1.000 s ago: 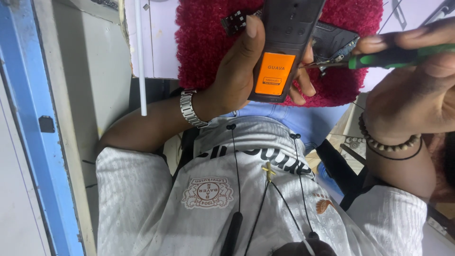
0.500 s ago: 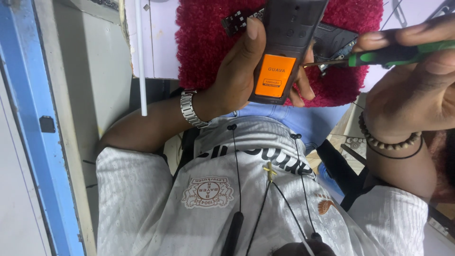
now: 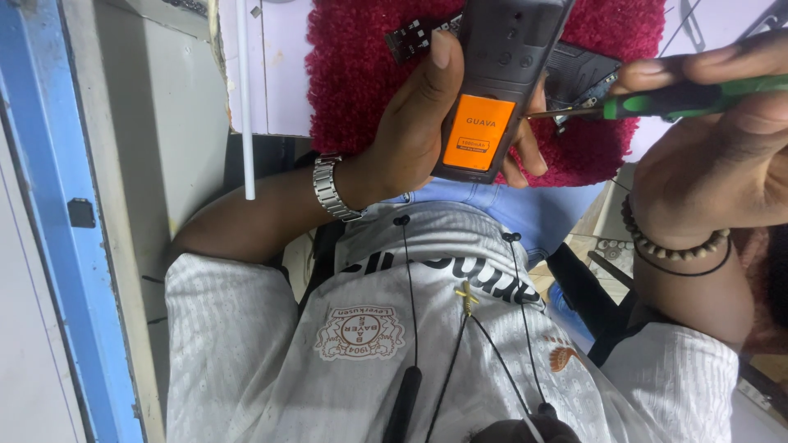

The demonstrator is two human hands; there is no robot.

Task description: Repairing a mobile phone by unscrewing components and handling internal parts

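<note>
Red fluffy mat (image 3: 361, 74) underneath; left hand (image 3: 419, 131) grips the dark, orange-labelled handset (image 3: 492, 90), barely moved; right hand (image 3: 722, 164) keeps pinching the green-handled screwdriver (image 3: 681, 97).

The left hand (image 3: 427, 131) grips a phone body (image 3: 497, 74) of matt dark plastic with a smooth orange paper-like label (image 3: 478, 131) — a polished metal link watch (image 3: 330, 187) sits at that wrist. The right hand (image 3: 722, 156) pinches a screwdriver (image 3: 657, 100) with a glossy green-and-black plastic handle and thin bare-metal shaft, matt beads (image 3: 669, 246) round its wrist. Beyond both hands lies a shaggy red cloth mat (image 3: 361, 74) — rough and deep-piled.
</note>
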